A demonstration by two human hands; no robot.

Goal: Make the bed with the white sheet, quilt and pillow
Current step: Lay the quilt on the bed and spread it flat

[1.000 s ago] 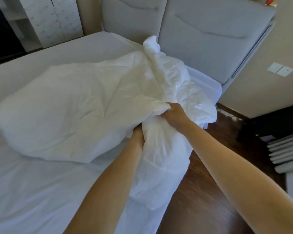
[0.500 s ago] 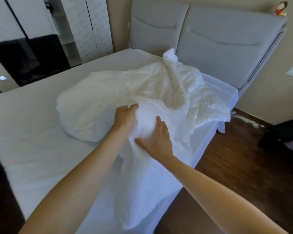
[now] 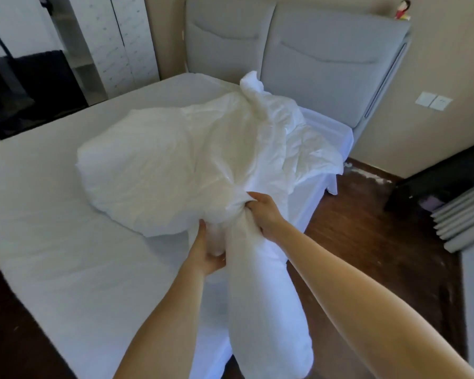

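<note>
Quilt [image 3: 175, 170], white and bunched, fills the middle of the frame, heaped on the white sheet [image 3: 52, 228] that covers the mattress. Its bulk lies as a rounded mound at centre left, a twisted peak of fabric stands up at upper centre in front of the grey padded headboard [image 3: 326, 50], and one long roll of it hangs down toward the bottom of the frame, over the near edge of the bed and between the two forearms.

Just below centre, the left hand [image 3: 207, 253] cups the top of that roll from the left side, fingers curled into the fabric with the thumb up along it. Directly above and right of it, the right hand [image 3: 263, 212] grips a gathered fold where the roll meets the mound, fingers curled tight and their tips buried in the cloth. Both hands touch the quilt and sit near one another.

At lower right, dark wooden floor [image 3: 367, 255] shows beside the bed. A double wall switch [image 3: 433, 101] sits on the beige wall at right, and a small red figurine [image 3: 402, 9] stands on top of the headboard at upper right. A pale wardrobe [image 3: 121, 42] occupies the upper left. No pillow can be told apart from the white bedding.
</note>
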